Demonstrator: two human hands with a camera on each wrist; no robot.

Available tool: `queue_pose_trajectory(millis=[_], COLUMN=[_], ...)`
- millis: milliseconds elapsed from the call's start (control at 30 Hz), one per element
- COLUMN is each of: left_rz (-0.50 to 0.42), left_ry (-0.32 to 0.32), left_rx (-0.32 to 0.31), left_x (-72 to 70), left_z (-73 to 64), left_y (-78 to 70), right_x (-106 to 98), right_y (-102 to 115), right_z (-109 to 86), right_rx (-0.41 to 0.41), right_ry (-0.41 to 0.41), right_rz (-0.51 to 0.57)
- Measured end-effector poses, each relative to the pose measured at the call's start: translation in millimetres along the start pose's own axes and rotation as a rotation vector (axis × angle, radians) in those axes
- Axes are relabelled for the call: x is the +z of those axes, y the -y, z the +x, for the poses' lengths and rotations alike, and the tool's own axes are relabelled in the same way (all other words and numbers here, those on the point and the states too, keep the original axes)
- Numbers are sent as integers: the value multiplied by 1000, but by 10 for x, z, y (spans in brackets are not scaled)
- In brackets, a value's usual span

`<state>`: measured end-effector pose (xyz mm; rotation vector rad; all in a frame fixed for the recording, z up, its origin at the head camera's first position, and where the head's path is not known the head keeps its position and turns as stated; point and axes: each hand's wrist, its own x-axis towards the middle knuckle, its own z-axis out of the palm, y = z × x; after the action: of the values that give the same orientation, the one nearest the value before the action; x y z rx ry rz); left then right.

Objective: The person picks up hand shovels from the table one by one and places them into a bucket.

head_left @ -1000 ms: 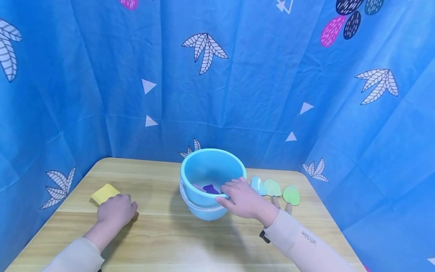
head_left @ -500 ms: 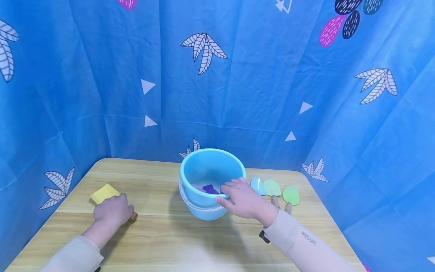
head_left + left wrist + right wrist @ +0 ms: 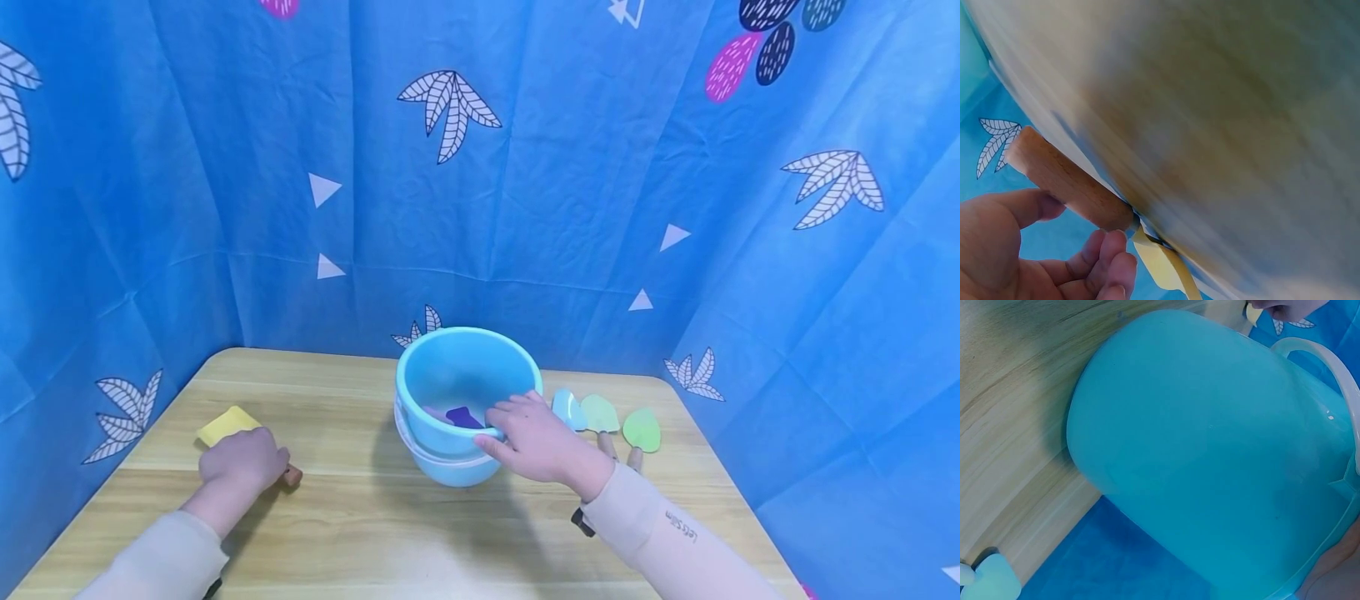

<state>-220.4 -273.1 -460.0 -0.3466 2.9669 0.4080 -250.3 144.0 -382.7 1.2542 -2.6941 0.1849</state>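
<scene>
A small shovel with a flat yellow blade (image 3: 227,423) and a short wooden handle (image 3: 1072,181) lies at the table's left. Over its handle is my left hand (image 3: 238,462). In the left wrist view the thumb is at the handle and the loosely bent fingers (image 3: 1107,256) are near where it joins the blade, with a gap between thumb and fingers. A light blue bucket (image 3: 438,435) stands mid-table, and my right hand (image 3: 531,437) grips its near right rim, thumb outside. Purple pieces (image 3: 465,417) lie inside, partly hidden by the wall.
Right of the bucket lie several wooden-handled tools: a light blue one (image 3: 567,410), a pale green one (image 3: 602,414) and a bright green one (image 3: 642,430). The bucket's pale carrying handle (image 3: 1335,369) hangs down. Blue patterned curtains (image 3: 480,208) enclose the wooden table (image 3: 360,533).
My left hand has slid a little leftward along the shovel, uncovering more of the wooden handle's end. My right hand and the bucket have stayed in place.
</scene>
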Motion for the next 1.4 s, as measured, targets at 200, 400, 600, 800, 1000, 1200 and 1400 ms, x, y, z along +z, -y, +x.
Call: queue_pose_trajectory(millis=[200,400,600,800,1000,1200,1400], left_rz=[14,44,57,27,10,9,-1], left_ry=[15,39,52,68,65,64,50], left_rx=[-28,-38,-56,-59,-63,-54,-40], left_x=[0,-2,18,31,28,33,46], left_z=[25,38,66,52,24,28,38], left_y=[-13,-28,-21,-5,7,32,69], right_x=[-1,0,-14,-18,-11,-7,4], right_y=[-13,-17,-14,-8,-2,1,-3], right_z=[-3,-2,5,6,-2,-3,-3], right_rx=[-1,-1,-1,5,10,11,15], right_ry=[-7,-4,-3,2,7,8,10], right_rz=[-3,6,-2,5,6,15,22])
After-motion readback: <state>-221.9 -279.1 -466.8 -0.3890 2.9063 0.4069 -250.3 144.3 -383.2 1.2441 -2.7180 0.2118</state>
